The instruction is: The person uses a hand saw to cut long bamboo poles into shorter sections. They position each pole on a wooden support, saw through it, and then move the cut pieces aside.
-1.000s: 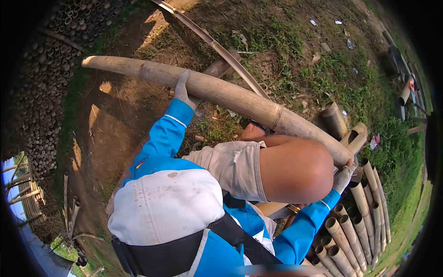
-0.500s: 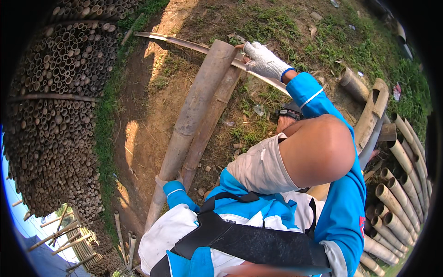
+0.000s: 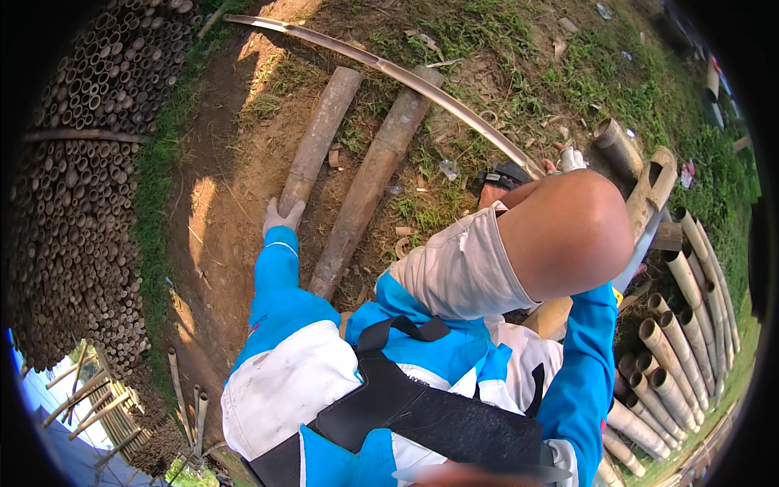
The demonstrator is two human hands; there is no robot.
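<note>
Left hand: the left hand [image 3: 281,217] wears a pale glove. It rests on the near end of a thick bamboo pole [image 3: 321,134] lying on the dirt. The fingers look spread flat over the pole, not wrapped round it.

Right hand: the right hand [image 3: 570,158] also wears a pale glove. Only a bit of it shows past the bare knee [image 3: 568,235]. It is close to the long thin strip [image 3: 406,81], but I cannot tell how far open it is or if it holds anything.

Poles: a second pole [image 3: 375,178] lies just beside the first one. They point the same way, with a small gap between them.

Strip: the long thin strip is split bamboo. It curves across the ground past the far ends of both poles and comes down toward the knee.

Around: a big stack of bamboo [image 3: 77,162] stands on the left, with its round ends facing us. More cut bamboo tubes [image 3: 682,333] lie in a row on the right. Grass [image 3: 519,49] grows beyond the dirt.

How to do it well: I think the pole is heavy and round, so it may roll. The hand should curl well under it. Keep toes and the other pole out of the way.
</note>
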